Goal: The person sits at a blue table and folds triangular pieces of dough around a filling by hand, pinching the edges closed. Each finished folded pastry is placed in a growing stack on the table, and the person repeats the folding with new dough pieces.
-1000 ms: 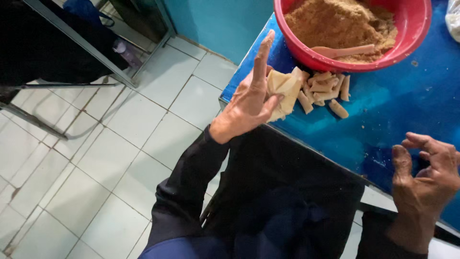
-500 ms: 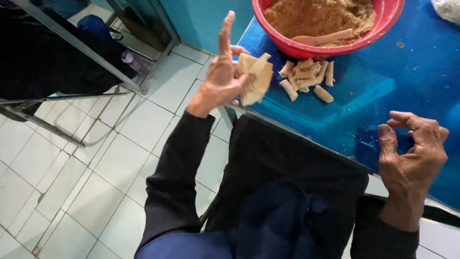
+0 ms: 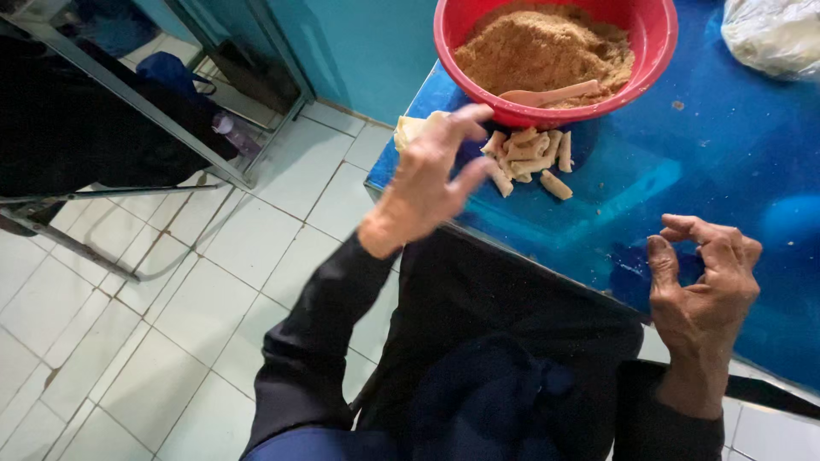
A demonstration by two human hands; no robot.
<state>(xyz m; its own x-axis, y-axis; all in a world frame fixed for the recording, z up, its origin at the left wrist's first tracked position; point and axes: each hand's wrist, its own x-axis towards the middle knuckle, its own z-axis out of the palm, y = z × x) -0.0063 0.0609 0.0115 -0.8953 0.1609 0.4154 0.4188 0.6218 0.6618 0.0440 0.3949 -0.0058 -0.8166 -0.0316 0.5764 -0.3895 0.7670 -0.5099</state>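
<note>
Blue tabletop (image 3: 683,171), glossy and slick-looking, is where everything sits, and I take the red bowl (image 3: 555,51) as my landmark. My left hand (image 3: 427,183) hovers just in front of the bowl's near-left rim, fingers spread and curled, gripping nothing that I can see; a pale dough sheet (image 3: 410,128) lies just beneath and behind it at the table's left edge. My right hand (image 3: 705,286) hangs well to the bowl's near right, fingers loosely curled and empty. The little heap of rolled pieces (image 3: 525,158) lies right against the bowl's near side, touching its shadow. My worry: the dough sheet sits so close to the table's edge that a careless sweep of the left hand could push it onto the tiled floor (image 3: 171,299) (and the rolls are not far from that edge either). The bowl of brown crumbs (image 3: 538,47), with a wooden spoon (image 3: 551,92) in it, crowds the rolls. A plastic bag (image 3: 773,34) lies right of the bowl, a metal frame (image 3: 128,102) far left.
</note>
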